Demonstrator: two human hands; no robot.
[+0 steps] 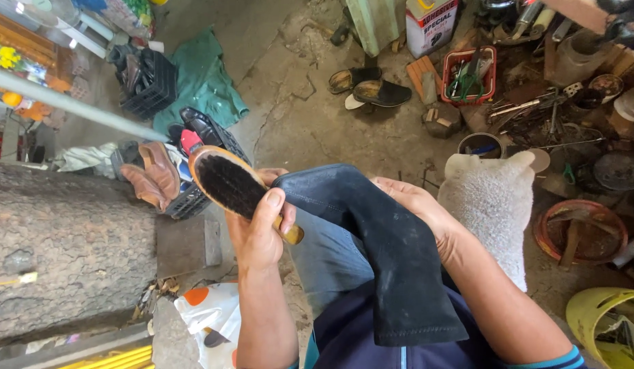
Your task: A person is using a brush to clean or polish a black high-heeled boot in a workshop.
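Cracked concrete floor (289, 116) spreads out below me, with sandals (368, 87) at twelve o'clock, a red basket (469, 74) of tools at one and a crate (194, 198) of shoes at nine beside a log (64, 239). My left hand (259, 229) grips a brush (231, 184), bristles up, just left of the black boot (385, 253) across my lap. My right hand (416, 205) holds the boot's shaft at centre, a white cloth (494, 205) at three.
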